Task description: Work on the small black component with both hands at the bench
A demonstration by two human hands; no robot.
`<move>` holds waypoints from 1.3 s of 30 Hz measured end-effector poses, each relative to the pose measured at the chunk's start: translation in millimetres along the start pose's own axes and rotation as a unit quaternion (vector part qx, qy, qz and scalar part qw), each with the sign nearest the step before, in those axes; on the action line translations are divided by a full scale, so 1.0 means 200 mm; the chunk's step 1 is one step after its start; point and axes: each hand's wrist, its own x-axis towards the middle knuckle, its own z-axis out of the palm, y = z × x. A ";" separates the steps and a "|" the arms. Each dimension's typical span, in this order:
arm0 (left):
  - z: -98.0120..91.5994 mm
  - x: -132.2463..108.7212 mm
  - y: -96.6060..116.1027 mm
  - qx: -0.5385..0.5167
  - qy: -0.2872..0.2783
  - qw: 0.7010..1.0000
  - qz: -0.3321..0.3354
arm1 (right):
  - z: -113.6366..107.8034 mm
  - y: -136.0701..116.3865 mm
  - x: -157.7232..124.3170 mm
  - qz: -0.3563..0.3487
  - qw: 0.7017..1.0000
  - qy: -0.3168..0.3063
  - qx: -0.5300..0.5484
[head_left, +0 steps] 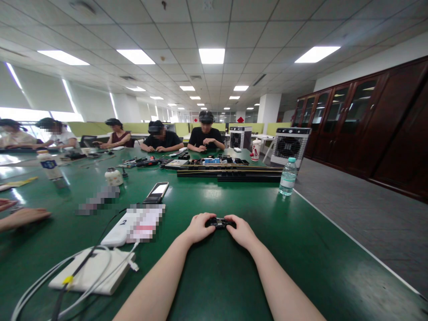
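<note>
A small black part (220, 222) rests just above the green table (254, 276), gripped from both sides. My left hand (199, 227) is closed on its left end. On its right end my right hand (242, 231) is closed too. Fingers curl round the part, so most of it is hidden. Both forearms reach in from the bottom edge.
Left of my hands lie white power banks (117, 232) with cables, a flat white box (90, 276) and a phone (156, 192). A water bottle (287, 176) stands at the right edge. Black rails (230, 171) lie farther back. Several people sit around the table; another person's hand (23, 217) rests at left.
</note>
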 end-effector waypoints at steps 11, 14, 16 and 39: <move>0.00 0.00 -0.01 0.000 0.001 1.000 0.008 | 0.00 0.01 0.01 -0.001 1.000 -0.006 -0.002; 0.00 0.00 0.00 0.000 0.001 1.000 0.006 | 0.00 0.02 0.01 -0.001 1.000 -0.010 -0.006; 0.00 0.00 0.00 -0.001 0.003 1.000 0.007 | 0.00 0.02 0.01 -0.002 1.000 -0.011 -0.006; 0.00 0.00 0.00 -0.011 0.008 1.000 0.004 | 0.00 -0.01 0.01 -0.005 1.000 0.004 0.012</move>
